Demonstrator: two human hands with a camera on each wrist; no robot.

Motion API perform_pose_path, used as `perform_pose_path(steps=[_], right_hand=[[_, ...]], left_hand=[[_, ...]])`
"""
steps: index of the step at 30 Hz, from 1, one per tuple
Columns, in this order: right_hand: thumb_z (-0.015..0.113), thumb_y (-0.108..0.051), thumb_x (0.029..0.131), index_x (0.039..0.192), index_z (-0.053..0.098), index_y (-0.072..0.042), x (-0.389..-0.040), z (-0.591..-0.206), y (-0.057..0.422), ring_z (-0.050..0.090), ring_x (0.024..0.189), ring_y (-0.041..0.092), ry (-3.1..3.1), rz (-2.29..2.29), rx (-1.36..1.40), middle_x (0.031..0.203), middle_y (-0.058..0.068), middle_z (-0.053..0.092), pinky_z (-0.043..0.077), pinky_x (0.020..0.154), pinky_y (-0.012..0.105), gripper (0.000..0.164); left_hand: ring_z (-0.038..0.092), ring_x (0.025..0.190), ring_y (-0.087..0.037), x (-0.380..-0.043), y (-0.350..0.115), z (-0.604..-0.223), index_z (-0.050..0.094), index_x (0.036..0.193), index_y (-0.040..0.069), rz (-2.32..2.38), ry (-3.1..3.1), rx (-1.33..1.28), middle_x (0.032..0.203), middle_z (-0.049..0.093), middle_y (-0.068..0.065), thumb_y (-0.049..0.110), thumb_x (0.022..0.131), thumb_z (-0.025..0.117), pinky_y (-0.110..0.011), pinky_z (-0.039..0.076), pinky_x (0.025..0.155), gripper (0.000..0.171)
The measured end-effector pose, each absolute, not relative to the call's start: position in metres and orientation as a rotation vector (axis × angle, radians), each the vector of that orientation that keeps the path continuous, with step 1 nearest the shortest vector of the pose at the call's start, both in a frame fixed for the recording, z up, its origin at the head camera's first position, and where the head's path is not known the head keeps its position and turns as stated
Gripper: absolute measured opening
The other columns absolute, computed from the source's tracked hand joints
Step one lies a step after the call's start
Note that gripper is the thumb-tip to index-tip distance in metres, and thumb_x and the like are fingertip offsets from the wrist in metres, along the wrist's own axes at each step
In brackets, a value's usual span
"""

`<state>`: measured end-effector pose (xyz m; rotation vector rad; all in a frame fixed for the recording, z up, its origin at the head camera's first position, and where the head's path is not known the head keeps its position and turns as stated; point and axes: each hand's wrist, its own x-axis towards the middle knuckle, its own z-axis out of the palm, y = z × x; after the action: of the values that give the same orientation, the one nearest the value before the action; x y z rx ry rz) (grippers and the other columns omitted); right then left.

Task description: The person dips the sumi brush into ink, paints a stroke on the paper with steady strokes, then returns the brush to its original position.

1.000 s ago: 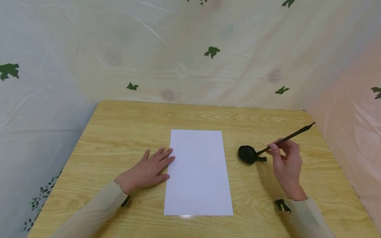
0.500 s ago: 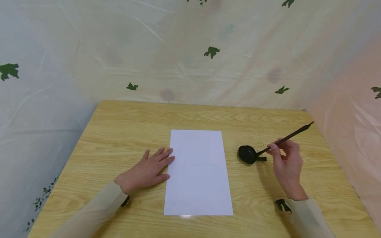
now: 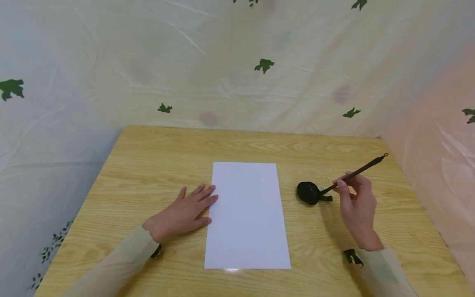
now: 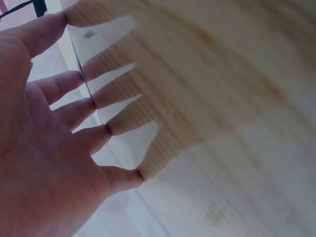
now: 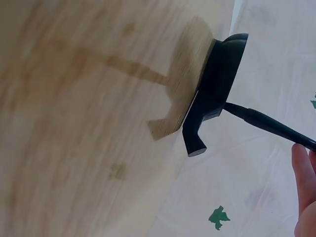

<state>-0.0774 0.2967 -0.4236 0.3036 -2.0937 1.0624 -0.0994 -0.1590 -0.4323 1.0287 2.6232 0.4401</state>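
Fingers [image 3: 343, 190] of the right hand [image 3: 358, 206] pinch the dark, slender, loop-ended brush [image 3: 365, 168] partway along its handle, its lower end at the black, rounded, stub-handled dish [image 3: 308, 193]; the left hand [image 3: 182, 215], fingers spread, touches the edge of the white rectangular paper sheet [image 3: 246, 218] on the yellowish wood-grain surface [image 3: 156, 156]. Likely light and stiff, the brush suits that mid-shaft hold; the thin sheet should crease easily, so press gently.

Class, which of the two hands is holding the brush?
The right hand, near the black dish: it pinches the brush, whereas the left hand lies spread, touching the paper.
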Motion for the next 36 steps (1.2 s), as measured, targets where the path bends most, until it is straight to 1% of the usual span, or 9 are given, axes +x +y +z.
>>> perform_pose_path(steps=[3, 5, 11, 14, 16, 22, 28, 36], right_hand=[[0.061, 0.021, 0.092, 0.125, 0.050, 0.021, -0.077, -0.424, 0.296, 0.064, 0.099, -0.005, -2.089, 1.041, 0.308, 0.102, 0.018, 0.062, 0.050, 0.081, 0.008, 0.035], [0.061, 0.020, 0.093, 0.125, 0.050, 0.021, -0.076, -0.424, 0.296, 0.064, 0.099, -0.005, -2.082, 1.042, 0.312, 0.103, 0.017, 0.063, 0.050, 0.081, 0.008, 0.035], [0.060, 0.020, 0.094, 0.124, 0.048, 0.023, -0.075, -0.421, 0.294, 0.066, 0.098, -0.001, -2.039, 1.107, 0.313, 0.107, 0.002, 0.063, 0.053, 0.080, 0.010, 0.033], [0.058, 0.021, 0.095, 0.123, 0.044, 0.026, -0.074, -0.417, 0.289, 0.068, 0.096, 0.005, -1.968, 1.203, 0.326, 0.109, -0.002, 0.062, 0.055, 0.080, 0.015, 0.032], [0.058, 0.020, 0.095, 0.123, 0.042, 0.027, -0.073, -0.412, 0.284, 0.069, 0.094, 0.010, -1.887, 1.322, 0.349, 0.108, 0.000, 0.063, 0.057, 0.080, 0.018, 0.032], [0.060, 0.019, 0.095, 0.119, 0.041, 0.027, -0.074, -0.397, 0.258, 0.071, 0.090, 0.024, -1.564, 1.687, 0.531, 0.102, 0.021, 0.064, 0.060, 0.079, 0.026, 0.031], [0.062, 0.016, 0.095, 0.116, 0.041, 0.025, -0.072, -0.388, 0.234, 0.071, 0.089, 0.025, -1.451, 1.769, 0.640, 0.101, 0.023, 0.064, 0.060, 0.078, 0.026, 0.031], [0.065, 0.011, 0.096, 0.114, 0.040, 0.024, -0.073, -0.382, 0.213, 0.072, 0.089, 0.025, -1.401, 1.798, 0.707, 0.099, 0.023, 0.064, 0.060, 0.076, 0.026, 0.034]], left_hand=[[0.021, 0.156, -0.038, -0.099, -0.159, -0.433, 0.042, 0.159, 0.008, 0.437, 2.625, 1.022, 0.169, 0.028, -0.012, 0.035, 0.105, 0.062, -0.077, 0.018, 0.112, 0.063], [0.021, 0.156, -0.038, -0.098, -0.160, -0.433, 0.043, 0.158, 0.008, 0.429, 2.629, 1.020, 0.169, 0.028, -0.012, 0.035, 0.105, 0.062, -0.077, 0.019, 0.112, 0.063], [0.021, 0.156, -0.038, -0.099, -0.161, -0.435, 0.042, 0.159, 0.008, 0.418, 2.634, 1.036, 0.169, 0.027, -0.012, 0.037, 0.105, 0.061, -0.077, 0.019, 0.112, 0.064], [0.022, 0.155, -0.039, -0.099, -0.161, -0.435, 0.042, 0.158, 0.007, 0.425, 2.638, 1.055, 0.169, 0.028, -0.013, 0.037, 0.105, 0.061, -0.077, 0.020, 0.112, 0.064], [0.022, 0.155, -0.039, -0.099, -0.161, -0.435, 0.042, 0.159, 0.007, 0.424, 2.638, 1.058, 0.169, 0.027, -0.013, 0.038, 0.105, 0.061, -0.077, 0.019, 0.112, 0.065], [0.021, 0.156, -0.038, -0.099, -0.161, -0.436, 0.042, 0.159, 0.007, 0.421, 2.642, 1.065, 0.169, 0.027, -0.013, 0.038, 0.105, 0.061, -0.077, 0.019, 0.113, 0.064], [0.021, 0.156, -0.039, -0.099, -0.161, -0.435, 0.043, 0.158, 0.007, 0.430, 2.640, 1.062, 0.169, 0.029, -0.013, 0.037, 0.105, 0.060, -0.077, 0.020, 0.112, 0.063], [0.022, 0.155, -0.039, -0.100, -0.160, -0.435, 0.044, 0.157, 0.007, 0.412, 2.646, 1.063, 0.168, 0.030, -0.014, 0.037, 0.104, 0.063, -0.077, 0.021, 0.112, 0.064]])
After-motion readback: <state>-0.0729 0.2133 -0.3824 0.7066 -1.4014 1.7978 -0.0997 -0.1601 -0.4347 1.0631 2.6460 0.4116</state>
